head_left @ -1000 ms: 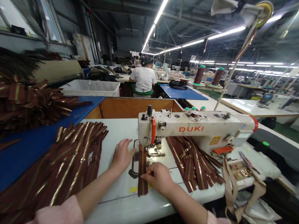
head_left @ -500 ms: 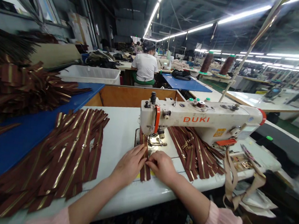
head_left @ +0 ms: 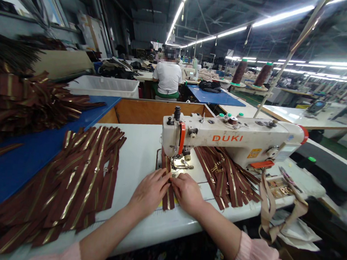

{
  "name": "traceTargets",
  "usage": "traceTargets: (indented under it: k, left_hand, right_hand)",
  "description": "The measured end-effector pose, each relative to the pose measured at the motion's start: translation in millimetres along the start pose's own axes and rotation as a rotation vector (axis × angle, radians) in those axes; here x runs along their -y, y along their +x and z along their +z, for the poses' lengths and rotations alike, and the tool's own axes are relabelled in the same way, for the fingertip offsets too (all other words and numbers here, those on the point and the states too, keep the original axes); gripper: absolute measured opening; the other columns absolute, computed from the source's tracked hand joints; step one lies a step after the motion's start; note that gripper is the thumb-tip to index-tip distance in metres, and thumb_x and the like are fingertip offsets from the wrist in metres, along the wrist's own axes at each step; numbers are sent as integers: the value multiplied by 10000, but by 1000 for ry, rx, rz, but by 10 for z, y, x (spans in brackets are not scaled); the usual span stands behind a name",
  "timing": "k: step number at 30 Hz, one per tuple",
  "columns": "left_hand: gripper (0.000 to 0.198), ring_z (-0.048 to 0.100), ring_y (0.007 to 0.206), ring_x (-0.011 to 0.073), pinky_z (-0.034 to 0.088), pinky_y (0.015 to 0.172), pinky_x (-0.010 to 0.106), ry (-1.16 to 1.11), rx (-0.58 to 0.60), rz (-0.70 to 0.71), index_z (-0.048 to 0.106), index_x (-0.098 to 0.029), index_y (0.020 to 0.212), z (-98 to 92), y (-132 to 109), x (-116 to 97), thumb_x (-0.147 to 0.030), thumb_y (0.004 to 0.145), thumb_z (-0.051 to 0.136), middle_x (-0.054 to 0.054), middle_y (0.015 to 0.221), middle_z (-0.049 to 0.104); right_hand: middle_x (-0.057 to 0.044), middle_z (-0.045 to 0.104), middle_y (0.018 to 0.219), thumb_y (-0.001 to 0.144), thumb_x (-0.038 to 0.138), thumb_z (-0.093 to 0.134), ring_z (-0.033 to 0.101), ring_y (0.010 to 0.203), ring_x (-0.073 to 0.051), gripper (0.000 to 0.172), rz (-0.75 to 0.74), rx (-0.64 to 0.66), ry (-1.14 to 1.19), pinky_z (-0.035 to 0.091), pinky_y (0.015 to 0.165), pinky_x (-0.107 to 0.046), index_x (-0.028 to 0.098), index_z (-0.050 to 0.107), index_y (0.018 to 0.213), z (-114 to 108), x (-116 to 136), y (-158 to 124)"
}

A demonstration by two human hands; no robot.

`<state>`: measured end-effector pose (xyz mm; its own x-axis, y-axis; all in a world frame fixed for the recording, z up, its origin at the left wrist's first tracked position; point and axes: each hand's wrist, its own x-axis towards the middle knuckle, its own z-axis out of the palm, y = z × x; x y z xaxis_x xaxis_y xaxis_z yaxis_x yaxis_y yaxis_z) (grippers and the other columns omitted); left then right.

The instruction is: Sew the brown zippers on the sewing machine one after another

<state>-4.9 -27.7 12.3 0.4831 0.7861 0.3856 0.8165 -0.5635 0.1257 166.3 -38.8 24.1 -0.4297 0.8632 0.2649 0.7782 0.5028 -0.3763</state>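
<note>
A brown zipper with a gold metal chain (head_left: 167,198) lies on the white table of a DUKI industrial sewing machine (head_left: 228,139), its upper end under the presser foot (head_left: 178,162). My left hand (head_left: 149,192) and my right hand (head_left: 187,193) meet on it, fingertips pressing it from both sides just below the foot. A large stack of matching zippers (head_left: 73,177) spreads left of my left hand. Another pile of them (head_left: 225,178) lies right of the needle, behind my right hand.
Left of the sewing table, a blue-topped bench (head_left: 12,171) carries a heap of zippers, and a white plastic bin (head_left: 104,86) stands behind it. Tan straps (head_left: 276,209) hang off the right table edge. A seated co-worker (head_left: 167,78) works at the back.
My hands have come together on the zipper, with the left hand moving off the bare table onto it. The zipper now sits straighter and further under the presser foot.
</note>
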Motion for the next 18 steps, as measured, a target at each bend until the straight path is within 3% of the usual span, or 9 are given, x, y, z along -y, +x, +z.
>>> traceTargets:
  k: [13,18]
  left_hand:
    - [328,549,1145,270,464,974,446,-20,-3,16,604,-152,1168,29,-1,31,-268,919,425,138,1225,605]
    - [315,550,1146,265,468,959,444,-36,3,18,606,-177,1158,28,56,64,-278,918,429,121,1225,609]
  right_hand:
    - [-70,589,857,921,188,468,494,828,-200,181,-63,48,-170,384,685,-279,180,643,965,-40,36,39]
    - [-65,608,840,899,156,485,511,847,-193,191,-34,21,-81,394,742,-278,181,674,905,-98,-93,123]
